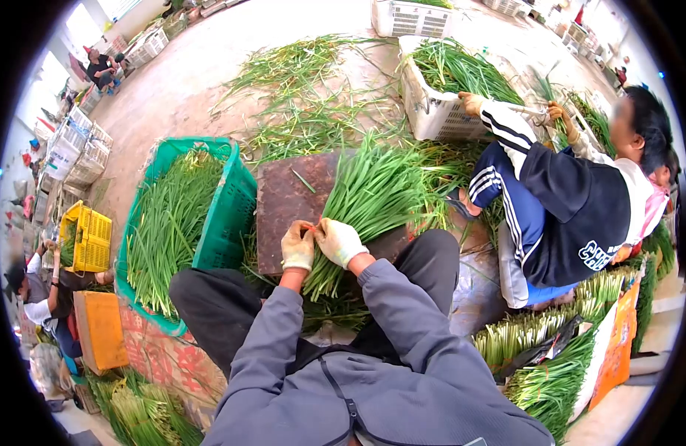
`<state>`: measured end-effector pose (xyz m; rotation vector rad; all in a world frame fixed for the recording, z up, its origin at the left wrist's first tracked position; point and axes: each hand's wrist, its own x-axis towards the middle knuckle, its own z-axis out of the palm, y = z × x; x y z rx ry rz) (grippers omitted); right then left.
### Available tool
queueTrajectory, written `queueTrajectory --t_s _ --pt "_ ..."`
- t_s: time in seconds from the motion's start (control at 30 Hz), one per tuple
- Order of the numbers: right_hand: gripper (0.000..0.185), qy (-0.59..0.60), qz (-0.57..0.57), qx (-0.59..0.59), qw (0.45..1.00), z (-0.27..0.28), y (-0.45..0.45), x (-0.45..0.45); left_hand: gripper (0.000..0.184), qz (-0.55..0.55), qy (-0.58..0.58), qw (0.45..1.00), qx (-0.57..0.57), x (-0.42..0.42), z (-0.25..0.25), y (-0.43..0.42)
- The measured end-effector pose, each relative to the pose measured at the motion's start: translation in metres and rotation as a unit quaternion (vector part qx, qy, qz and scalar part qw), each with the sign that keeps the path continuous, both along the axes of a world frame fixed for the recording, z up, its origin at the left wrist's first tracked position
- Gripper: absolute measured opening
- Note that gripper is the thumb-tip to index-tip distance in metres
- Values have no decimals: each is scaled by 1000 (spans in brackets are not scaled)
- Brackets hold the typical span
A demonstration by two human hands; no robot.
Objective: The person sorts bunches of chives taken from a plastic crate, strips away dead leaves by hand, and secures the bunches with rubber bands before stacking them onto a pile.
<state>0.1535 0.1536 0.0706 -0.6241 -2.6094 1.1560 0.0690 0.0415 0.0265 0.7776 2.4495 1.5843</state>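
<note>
A thick bunch of long green chive-like leaves (376, 193) lies slantwise across a worn brown board (279, 201) in front of me, its paler stem ends hanging between my knees. My left hand (297, 247), in a pale work glove, is closed just left of the bunch. My right hand (339, 241), gloved too, lies against the stems, its fingers pinched close to the left fingertips. Something small and orange-red shows at the fingertips; whether it is a thin tie or glove colour I cannot tell. A single cut leaf (303, 181) rests on the board.
A green crate (235, 193) full of leaves stands left of the board. Loose leaves (298, 111) litter the floor ahead. At right, a seated person (573, 193) handles leaves beside a white crate (432, 111). Tied bunches (558, 379) lie lower right; a yellow crate (90, 238) stands far left.
</note>
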Motion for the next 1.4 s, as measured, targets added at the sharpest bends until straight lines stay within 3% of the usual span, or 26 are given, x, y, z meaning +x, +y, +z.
queueTrajectory --t_s 0.13,0.27,0.3,0.5,0.83,0.9,1.0,1.07,1.13,1.17,1.23,1.4 --pt "27 -19 -5 -1 1000 4 -3 -5 7 24 -147 988 50 -14 -14 -2" --pt "28 -47 -3 0 999 8 0 -7 13 45 -169 981 82 -13 -14 3" --pt "27 -66 12 1 998 9 1 -8 26 48 -191 976 96 -15 -15 3" --pt "28 -108 57 17 992 8 7 -16 52 17 -233 963 133 -23 -27 1" --pt "28 -104 23 42 993 0 0 -22 55 -15 -242 958 151 -28 -37 -4" --pt "27 -76 11 34 996 -3 0 -22 58 29 -346 916 200 -26 -30 -4" --pt "29 -87 24 45 995 -6 1 -22 61 19 -357 914 190 -26 -25 -7" --pt "31 -55 26 65 996 -16 0 -23 69 6 -265 958 112 -24 -12 -8" --pt "31 -80 41 79 993 -10 0 -26 80 6 -292 952 93 -25 -1 -10" --pt "31 -32 49 71 996 -9 0 -22 78 31 -241 969 40 -23 10 -8" --pt "29 -50 39 91 994 -11 0 -24 71 37 -316 930 183 -27 -20 -2" --pt "21 -4 6 23 1000 -5 -3 -18 69 87 -217 962 139 -13 18 0"
